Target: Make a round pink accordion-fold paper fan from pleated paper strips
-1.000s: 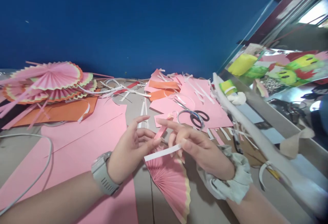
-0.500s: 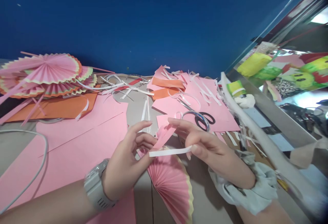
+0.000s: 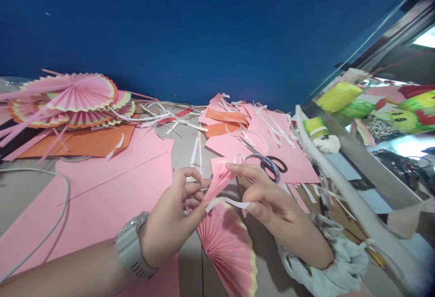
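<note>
A pleated pink paper fan [image 3: 227, 247] with a pale yellow edge hangs below my fingers, part of it folded up between my hands. My left hand [image 3: 175, 220], with a grey watch at the wrist, pinches the folded part from the left. At the right, my right hand [image 3: 277, 211] touches the top of the folded paper with its forefinger. Its thumb is at the right end of a narrow white strip [image 3: 227, 201], whose left end lies by my left thumb. The strip bows upward on its left side.
Black-handled scissors [image 3: 273, 165] and a tape roll [image 3: 254, 159] lie beyond my right hand. Large pink sheets [image 3: 118, 197] spread at the left, with finished pleated fans [image 3: 74, 93] behind. White scraps [image 3: 170, 116] lie at the back. A grey cable [image 3: 66, 197] curves at far left.
The white strip, straight before, is now bent into a wave. The folded pink part has turned more upright. The whole view has shifted slightly.
</note>
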The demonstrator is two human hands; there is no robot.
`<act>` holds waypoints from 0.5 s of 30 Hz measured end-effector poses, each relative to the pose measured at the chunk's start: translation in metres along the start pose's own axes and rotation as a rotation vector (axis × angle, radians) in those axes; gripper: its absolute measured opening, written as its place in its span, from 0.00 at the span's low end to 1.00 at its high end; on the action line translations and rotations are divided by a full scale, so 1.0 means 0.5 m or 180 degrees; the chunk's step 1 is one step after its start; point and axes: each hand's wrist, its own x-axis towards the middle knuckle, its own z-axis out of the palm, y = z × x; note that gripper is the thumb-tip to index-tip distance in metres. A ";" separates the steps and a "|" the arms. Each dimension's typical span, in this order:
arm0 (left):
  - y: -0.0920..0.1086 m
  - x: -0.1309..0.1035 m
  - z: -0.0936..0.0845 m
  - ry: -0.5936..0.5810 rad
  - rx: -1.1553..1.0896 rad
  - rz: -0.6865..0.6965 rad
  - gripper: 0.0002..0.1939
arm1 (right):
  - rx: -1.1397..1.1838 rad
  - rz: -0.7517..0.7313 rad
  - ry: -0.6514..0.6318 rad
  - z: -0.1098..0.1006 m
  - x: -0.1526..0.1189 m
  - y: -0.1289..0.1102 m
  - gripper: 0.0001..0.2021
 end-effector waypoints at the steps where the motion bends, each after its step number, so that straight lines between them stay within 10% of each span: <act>1: -0.002 -0.001 0.000 -0.0021 0.0063 0.0080 0.12 | -0.0094 -0.0045 0.0006 0.002 0.001 0.000 0.07; 15: -0.007 -0.009 -0.002 -0.0675 0.0264 0.0264 0.18 | 0.0380 0.0011 -0.0195 0.010 0.007 -0.008 0.10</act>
